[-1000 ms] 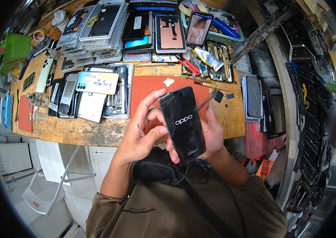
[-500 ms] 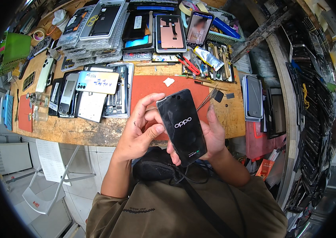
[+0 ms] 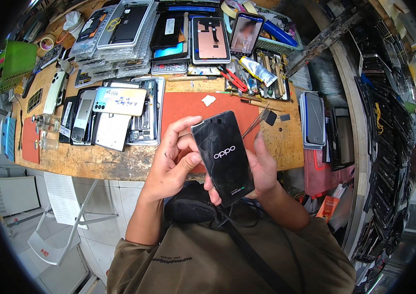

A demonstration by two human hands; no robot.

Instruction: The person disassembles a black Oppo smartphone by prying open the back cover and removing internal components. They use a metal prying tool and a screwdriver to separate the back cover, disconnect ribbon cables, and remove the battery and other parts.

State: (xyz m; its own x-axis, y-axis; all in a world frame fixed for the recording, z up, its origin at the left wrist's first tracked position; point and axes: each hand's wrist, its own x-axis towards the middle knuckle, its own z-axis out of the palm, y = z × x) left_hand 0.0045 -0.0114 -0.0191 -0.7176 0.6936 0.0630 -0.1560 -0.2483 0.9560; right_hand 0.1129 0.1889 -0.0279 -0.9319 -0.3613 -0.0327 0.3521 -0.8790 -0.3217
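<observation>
- Black phone [image 3: 223, 158]: held above the near edge of the red mat [image 3: 188, 110], screen up, tilted.
- Right hand [image 3: 262, 169]: cradles the phone from beneath, grip closed on its right edge.
- Left hand [image 3: 171, 164]: thumb pressing the phone's left edge, grip closed there.
- Advice: press steadily along the edge while the cradling hand keeps the phone level.

I see a glossy black phone [image 3: 222, 157] with white lettering, an orange-red mat [image 3: 188, 105], and perhaps a green basket [image 3: 16, 63].
</observation>
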